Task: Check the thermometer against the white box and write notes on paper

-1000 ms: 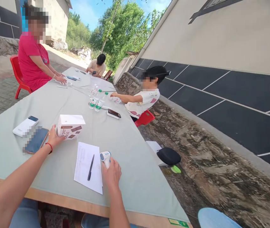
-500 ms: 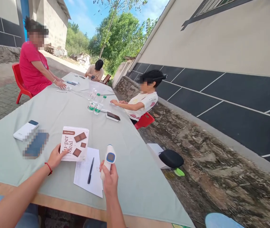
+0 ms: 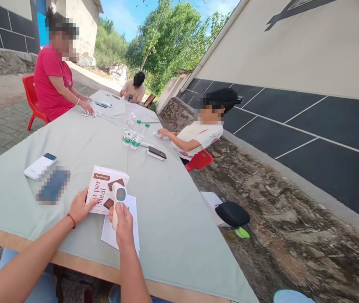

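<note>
Fingers of the right hand, in the head view, are wrapped around the handle of a white handheld thermometer, its blue-rimmed screen just above them. It stands in front of the lower right part of a white box with chocolate squares printed on it; whether the two touch I cannot tell. Fingers of the left hand clasp that box by its lower left edge, thumb across the front. Just below the left wrist's fingers sits a red bracelet. Printed paper lies under and between both sets of fingers. Left of the left fingers are a blurred dark slab and a white power bank. Well beyond the fingers stand green-capped bottles.
</note>
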